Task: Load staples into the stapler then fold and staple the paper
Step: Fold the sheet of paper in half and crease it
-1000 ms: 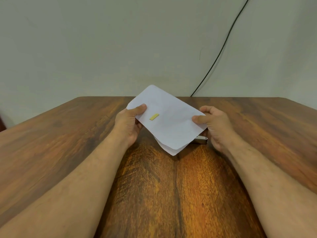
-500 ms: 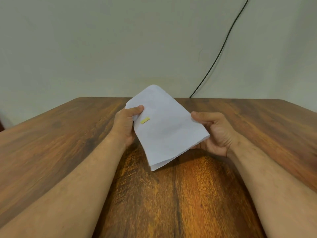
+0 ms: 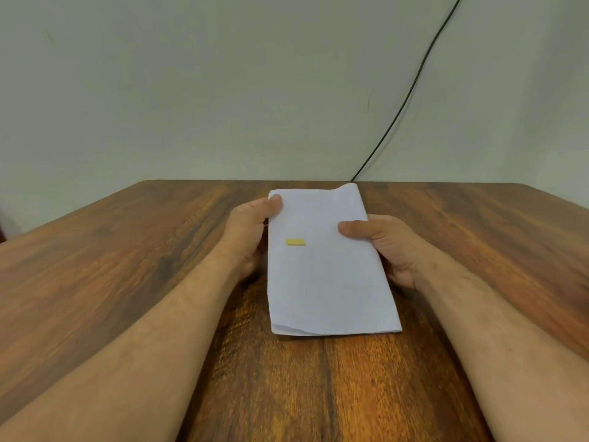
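Note:
A folded white paper (image 3: 328, 282) with a small yellow strip (image 3: 295, 241) on its upper left lies lengthwise in front of me over the wooden table (image 3: 127, 266). My left hand (image 3: 248, 231) grips its left edge near the far corner, thumb on top. My right hand (image 3: 385, 244) holds the right edge, thumb pressed on the sheet and fingers underneath. The paper's near end shows two layers slightly apart. The stapler is hidden from view.
A black cable (image 3: 411, 87) runs down the pale wall to the table's far edge. Bare wood spreads to the left and right of my forearms.
The paper has turned from a slanted pose to point straight toward me and sits lower and flatter. Both hands shifted with it; the stapler glimpsed under the sheet earlier is now hidden.

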